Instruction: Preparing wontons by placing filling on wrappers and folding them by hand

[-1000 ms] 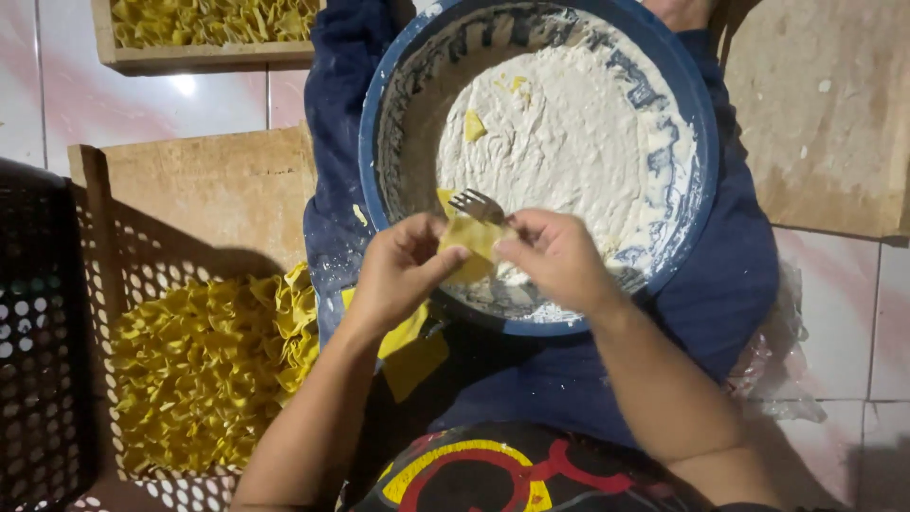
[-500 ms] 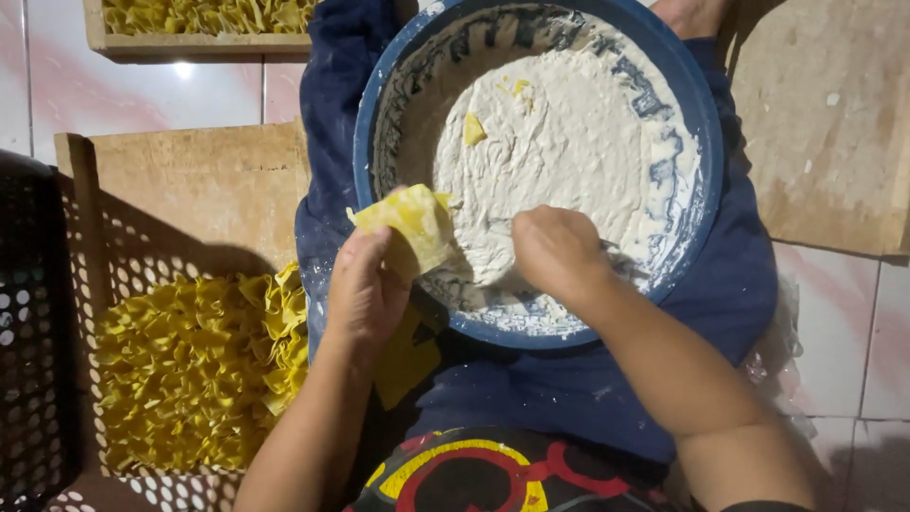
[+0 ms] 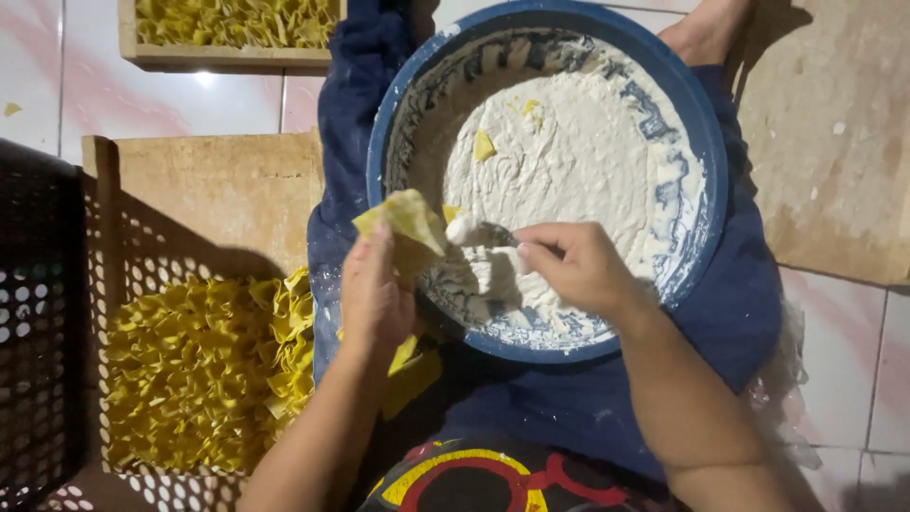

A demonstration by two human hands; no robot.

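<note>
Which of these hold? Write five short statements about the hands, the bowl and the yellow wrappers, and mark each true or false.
1. The left hand holds a yellow wrapper. True.
2. The blue bowl is full of water. False: it holds a thick white paste.
3. The right hand grips a utensil loaded with white paste. True.
4. The folded yellow pieces lie in a pile to the person's right. False: they are on the person's left, in a perforated tray.
5. A wooden tray with more yellow pieces shows at the top edge. True.
</note>
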